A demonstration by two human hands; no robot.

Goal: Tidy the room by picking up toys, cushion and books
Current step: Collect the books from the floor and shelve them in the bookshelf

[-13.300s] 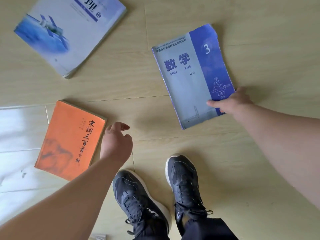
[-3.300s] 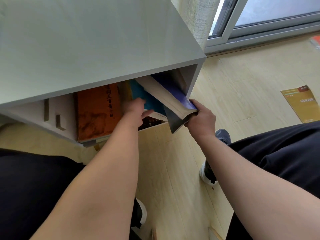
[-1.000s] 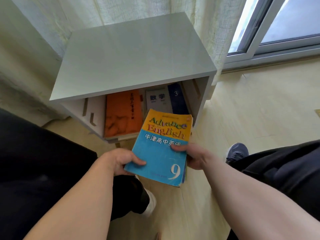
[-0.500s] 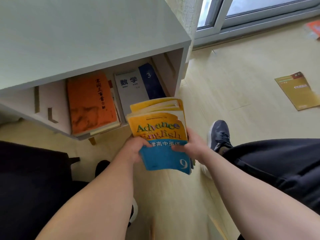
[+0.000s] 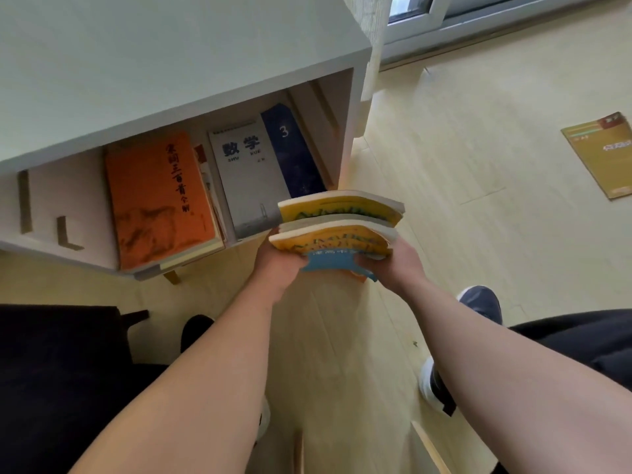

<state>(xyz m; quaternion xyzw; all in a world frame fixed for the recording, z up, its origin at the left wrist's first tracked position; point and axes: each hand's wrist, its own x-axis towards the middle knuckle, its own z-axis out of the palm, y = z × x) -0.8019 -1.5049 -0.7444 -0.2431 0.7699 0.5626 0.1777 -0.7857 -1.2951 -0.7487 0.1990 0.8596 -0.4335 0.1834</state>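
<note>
Two yellow-and-blue English textbooks [image 5: 337, 234] are stacked and held level just in front of the open white cabinet [image 5: 178, 63]. My left hand [image 5: 278, 265] grips their left edge and my right hand [image 5: 393, 268] grips their right edge. Inside the cabinet an orange book [image 5: 157, 200] leans at the left. A grey-and-blue maths book [image 5: 253, 172] stands beside it, right behind the held stack. A yellow-brown book [image 5: 602, 155] lies on the floor at the far right.
The wooden floor [image 5: 444, 200] stretches right toward a window frame [image 5: 478, 25] and a curtain [image 5: 372, 25]. My dark trousers and shoes [image 5: 478, 302] show at both lower sides. A narrow gap remains inside the cabinet to the right of the maths book.
The stack of English books has tipped from cover-up to nearly flat and moved up toward the cabinet opening. Both hands keep hold of it.
</note>
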